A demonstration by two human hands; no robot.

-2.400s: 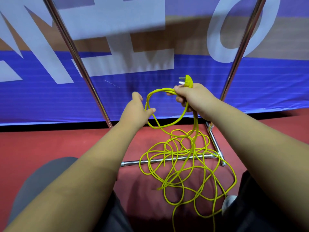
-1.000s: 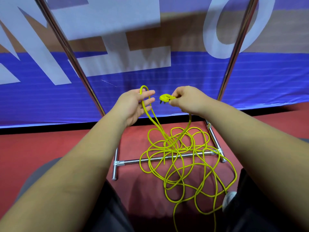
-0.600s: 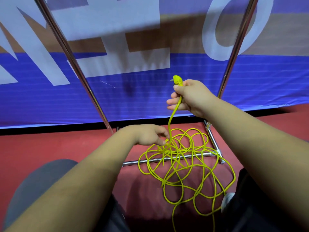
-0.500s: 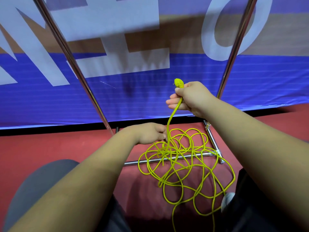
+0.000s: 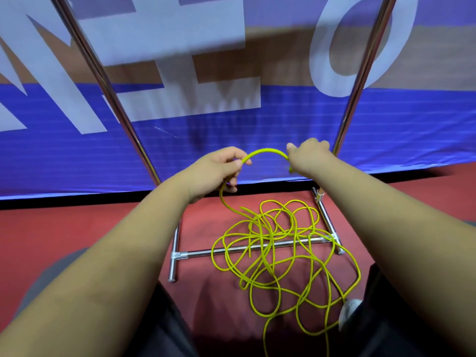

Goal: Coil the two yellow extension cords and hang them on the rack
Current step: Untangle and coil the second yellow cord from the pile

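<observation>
Left hand (image 5: 219, 171) pinches the yellow extension cord (image 5: 265, 152) between thumb and fingers. Right hand (image 5: 306, 155) is seen from the back, fingers curled round the cord's end; a bit of yellow shows under it, and I can't tell if that is the plug. A short arc of cord spans between the two hands. From under the left hand the cord drops to a tangle (image 5: 278, 248) on the red floor (image 5: 77, 228), below and a little right of both hands. Can't tell if the tangle is one cord or two. It lies draped over the base bar (image 5: 231, 249) of the chrome rack (image 5: 110, 94), whose uprights rise on either side of the hands in front of a blue banner (image 5: 257, 140).

Judgement: first loop being formed, coiling barely begun, nothing hung.

Risks:
- Loops below the hands cross each other many times; pulling fast could cinch a knot.
- Cord passes over the base bar, so it may snag there or drag the rack.
- The left hand's pinch is light, so the cord could slip out and drop the loop.
</observation>
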